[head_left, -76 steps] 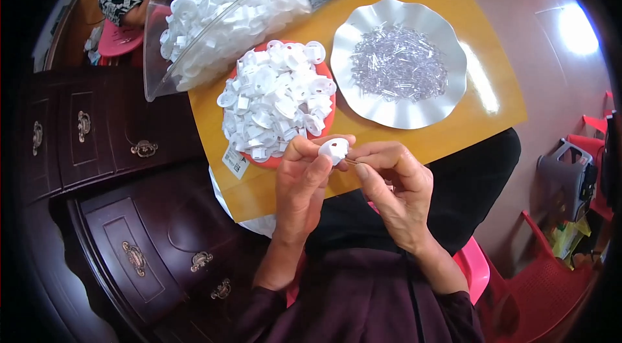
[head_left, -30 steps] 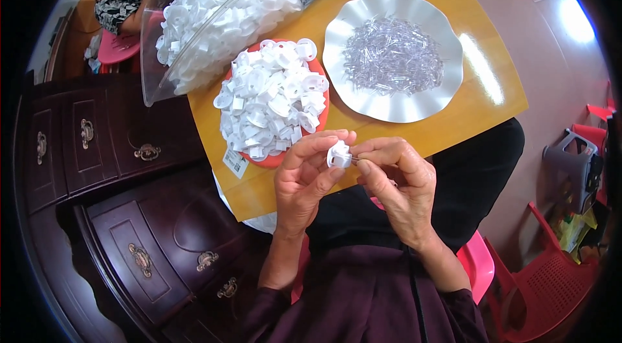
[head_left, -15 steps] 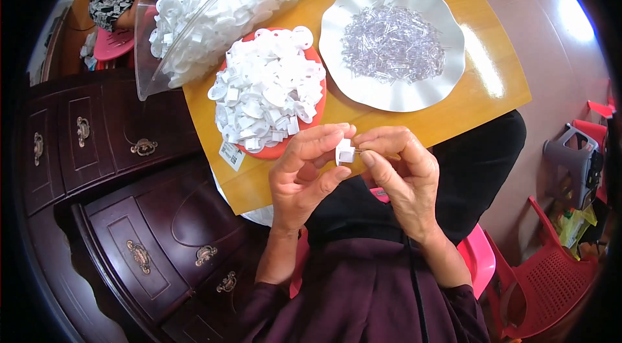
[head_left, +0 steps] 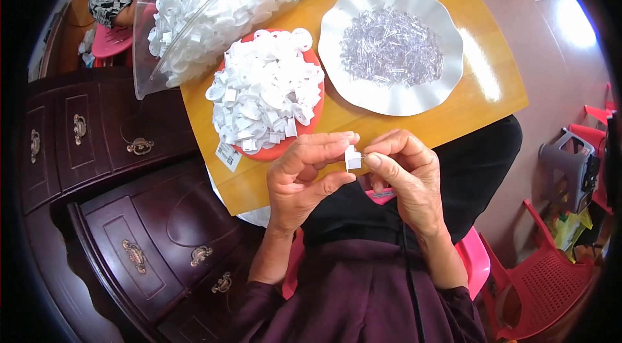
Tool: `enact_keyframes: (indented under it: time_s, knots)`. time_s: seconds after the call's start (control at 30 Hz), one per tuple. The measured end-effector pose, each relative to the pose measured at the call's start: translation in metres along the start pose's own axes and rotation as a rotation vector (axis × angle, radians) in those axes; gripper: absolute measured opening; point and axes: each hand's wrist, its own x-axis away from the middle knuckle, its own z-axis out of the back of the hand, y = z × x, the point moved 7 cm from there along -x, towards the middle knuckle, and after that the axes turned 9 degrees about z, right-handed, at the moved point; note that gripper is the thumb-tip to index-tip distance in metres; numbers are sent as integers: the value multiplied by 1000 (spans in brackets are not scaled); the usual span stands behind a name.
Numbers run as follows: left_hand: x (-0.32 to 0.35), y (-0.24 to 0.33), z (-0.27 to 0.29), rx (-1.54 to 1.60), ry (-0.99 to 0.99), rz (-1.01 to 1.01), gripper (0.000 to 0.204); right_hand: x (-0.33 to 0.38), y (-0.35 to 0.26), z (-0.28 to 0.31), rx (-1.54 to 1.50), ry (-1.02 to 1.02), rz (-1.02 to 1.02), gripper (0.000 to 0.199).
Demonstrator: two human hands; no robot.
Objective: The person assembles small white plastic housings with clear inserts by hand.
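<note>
Left hand (head_left: 291,182) pinches one white piece (head_left: 353,160), right hand (head_left: 414,182) thin material (head_left: 363,156) too fine to count.

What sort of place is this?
Probably a room in a home, though a small workshop is possible: carved dark wooden drawers, a red plastic chair, and loose white plastic parts heaped on a yellow table.

The small, white, held piece (head_left: 354,160) looks like smooth plastic, as do the heaped white pieces (head_left: 262,93); the slim clear rods (head_left: 392,46) gleam like glass or plastic. The scalloped white plate (head_left: 392,102) has a satin sheen. The yellow-brown, wood-look desk (head_left: 243,189) is glossy, the dark red-brown wooden cabinet (head_left: 214,221) polished, its ornate handles (head_left: 201,255) metallic.
</note>
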Motion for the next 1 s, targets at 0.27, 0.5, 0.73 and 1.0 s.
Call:
enact_keyframes:
  time_s: [0.27,0.5,0.73,1.0]
  knots:
    - [-2,6,-1,-138,10,-30,29,2,-3,-2,71,-26,32,8]
    - [-19,26,2,-369,0,-54,32,-11,-9,-1,133,3,28,8]
    - [-72,134,70,-875,387,-561,26,-50,-55,-9,1307,-31,647,13]
    - [-114,181,124,-1269,585,-656,35,-72,-59,-26,1578,-66,685,15]
